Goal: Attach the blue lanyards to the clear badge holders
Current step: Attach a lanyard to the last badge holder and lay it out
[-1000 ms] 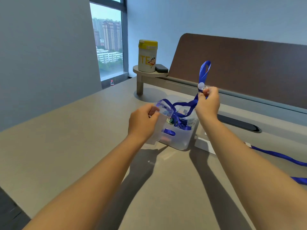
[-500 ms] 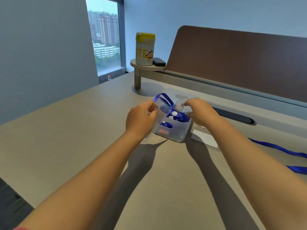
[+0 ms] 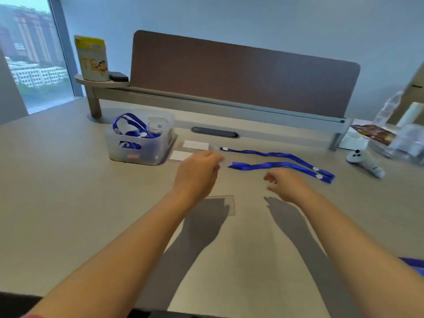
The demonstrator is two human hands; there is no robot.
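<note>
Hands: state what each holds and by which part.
Left hand pinches the clear tab end of a lanyard. Right hand holds nothing.

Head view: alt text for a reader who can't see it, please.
Two bare arms reach over a desk: the left hand pinches the end of a blue lanyard, the right hand hovers loosely curled, holding nothing. A clear bin of lanyards sits behind.
</note>
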